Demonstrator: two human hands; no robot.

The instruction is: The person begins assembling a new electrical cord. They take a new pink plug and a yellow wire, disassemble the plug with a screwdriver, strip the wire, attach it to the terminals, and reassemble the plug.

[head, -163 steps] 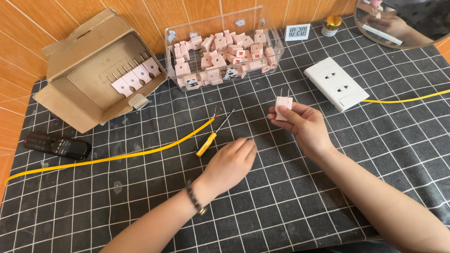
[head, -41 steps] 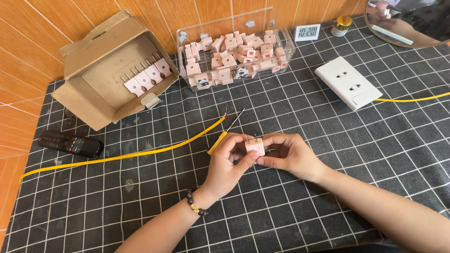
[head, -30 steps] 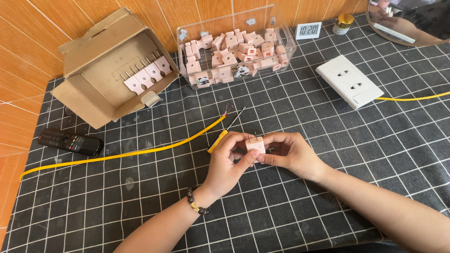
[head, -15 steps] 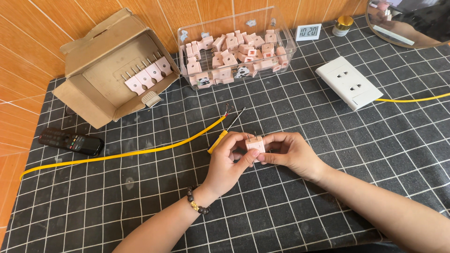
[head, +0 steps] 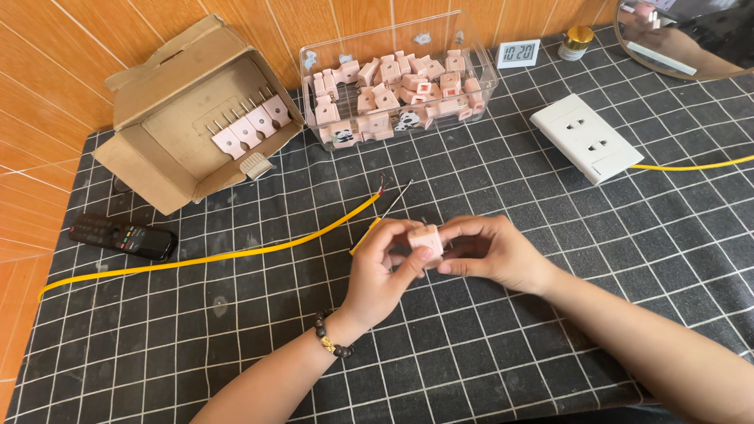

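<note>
1. My work surface: table under a black mat with white grid (head: pixel 550 345).
2. Open cardboard box (head: pixel 169 145) at far left, clear plastic bin (head: pixel 397 86) of pink plugs beside it.
3. White wall socket (head: pixel 585 137) far right; yellow cable (head: pixel 228 255) across the middle.
4. Black remote (head: pixel 122 237) left edge; small digital clock (head: pixel 518 53) at the back.
</note>
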